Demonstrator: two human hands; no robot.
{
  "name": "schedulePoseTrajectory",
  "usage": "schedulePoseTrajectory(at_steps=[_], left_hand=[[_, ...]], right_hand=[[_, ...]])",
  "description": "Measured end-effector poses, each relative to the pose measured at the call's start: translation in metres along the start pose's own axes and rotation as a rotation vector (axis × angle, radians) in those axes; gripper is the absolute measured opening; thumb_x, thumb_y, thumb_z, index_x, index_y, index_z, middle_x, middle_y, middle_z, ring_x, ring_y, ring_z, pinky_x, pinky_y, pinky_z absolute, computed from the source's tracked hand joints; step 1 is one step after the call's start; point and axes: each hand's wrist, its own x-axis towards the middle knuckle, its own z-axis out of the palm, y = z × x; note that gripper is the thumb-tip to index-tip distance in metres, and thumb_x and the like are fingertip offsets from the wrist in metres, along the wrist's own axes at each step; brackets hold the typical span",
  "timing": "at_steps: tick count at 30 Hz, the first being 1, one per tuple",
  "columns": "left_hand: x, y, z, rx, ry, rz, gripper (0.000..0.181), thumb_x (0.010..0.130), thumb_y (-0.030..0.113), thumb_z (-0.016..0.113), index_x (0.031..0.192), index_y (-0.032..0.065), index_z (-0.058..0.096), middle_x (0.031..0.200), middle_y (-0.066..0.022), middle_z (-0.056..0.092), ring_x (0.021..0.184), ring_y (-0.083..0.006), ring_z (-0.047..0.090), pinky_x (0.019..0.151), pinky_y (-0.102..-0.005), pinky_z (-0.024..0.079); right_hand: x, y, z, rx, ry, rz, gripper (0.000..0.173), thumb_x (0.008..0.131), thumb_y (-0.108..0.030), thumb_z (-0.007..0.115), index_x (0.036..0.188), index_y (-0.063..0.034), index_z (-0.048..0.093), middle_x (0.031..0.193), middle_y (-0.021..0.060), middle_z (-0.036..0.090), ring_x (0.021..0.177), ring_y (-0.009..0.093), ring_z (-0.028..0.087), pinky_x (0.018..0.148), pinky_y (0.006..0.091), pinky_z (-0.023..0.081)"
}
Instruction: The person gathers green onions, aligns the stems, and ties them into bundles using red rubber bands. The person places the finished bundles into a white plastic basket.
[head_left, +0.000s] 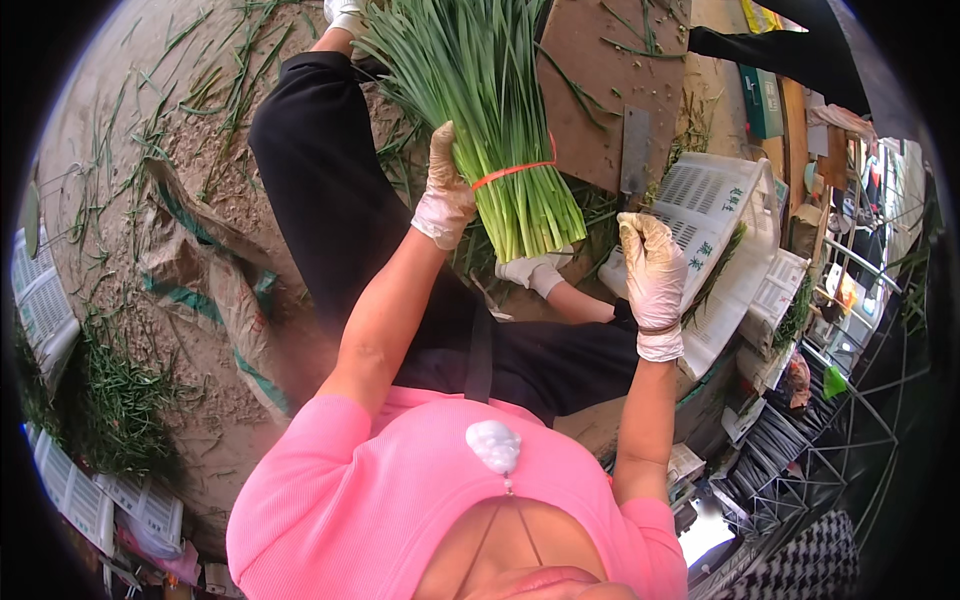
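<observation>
A thick bundle of green garlic chives (487, 97) fans away from me, its pale cut ends pointing toward my lap. A red band (514, 172) goes around it near those ends. My left hand (444, 191), in a stained whitish glove, grips the bundle's left side beside the band. On the right, my gloved right hand (654, 281) is raised with its fingers curled. Just beyond its fingertips is the dark handle of a cleaver (635, 146), whose blade lies over the edge of a brown board (581, 97). Whether the fingers touch that handle is unclear.
White plastic crates (705, 199) with printed writing stand at my right. Loose chive leaves litter the dirt floor (112, 187). A crumpled woven sack (217, 281) lies at left, with a heap of greens (124, 390) beyond it. Another person's dark-clothed limb (757, 56) shows at upper right.
</observation>
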Motion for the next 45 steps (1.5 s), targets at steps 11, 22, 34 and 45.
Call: schedulePoseTrajectory(at_steps=[11, 22, 34, 45], left_hand=[[0.001, 0.004, 0.0, 0.056, -0.132, 0.056, 0.045, 0.08, 0.027, 0.079, 0.116, 0.0031, 0.069, 0.113, -0.0138, 0.074, 0.102, -0.0305, 0.073, 0.095, -0.0482, 0.06], [0.011, 0.03, -0.01, -0.019, -0.34, 0.151, 0.061, 0.089, 0.047, 0.072, 0.137, 0.0114, 0.061, 0.138, -0.0091, 0.063, 0.125, -0.0311, 0.06, 0.111, -0.0533, 0.047], [0.005, 0.022, -0.002, 0.138, -0.212, 0.231, 0.056, 0.082, 0.039, 0.08, 0.125, 0.0063, 0.067, 0.121, -0.0117, 0.072, 0.107, -0.0302, 0.07, 0.096, -0.0489, 0.059], [0.008, 0.028, -0.004, 0.054, -0.3, 0.174, 0.061, 0.086, 0.044, 0.075, 0.133, 0.0083, 0.062, 0.13, -0.0115, 0.067, 0.117, -0.0319, 0.065, 0.103, -0.052, 0.054]], right_hand=[[0.008, -0.058, 0.027, 0.072, -0.211, 0.074, 0.015, 0.086, -0.022, 0.076, 0.09, -0.0085, 0.07, 0.082, 0.0097, 0.069, 0.071, 0.028, 0.069, 0.064, 0.0381, 0.054], [-0.04, 0.027, -0.076, 1.33, -0.785, 0.486, 0.025, 0.084, -0.018, 0.082, 0.083, -0.0037, 0.062, 0.067, 0.001, 0.059, 0.055, 0.005, 0.053, 0.05, 0.0182, 0.042], [0.024, -0.088, 0.032, 0.002, -0.182, -0.239, 0.024, 0.085, -0.026, 0.077, 0.098, -0.0092, 0.066, 0.086, 0.0093, 0.068, 0.076, 0.031, 0.069, 0.066, 0.0407, 0.055], [-0.02, -0.045, -0.023, 0.577, -0.909, 0.062, 0.011, 0.088, -0.007, 0.076, 0.087, -0.0009, 0.067, 0.074, 0.0002, 0.067, 0.062, 0.006, 0.056, 0.058, 0.0249, 0.047]])
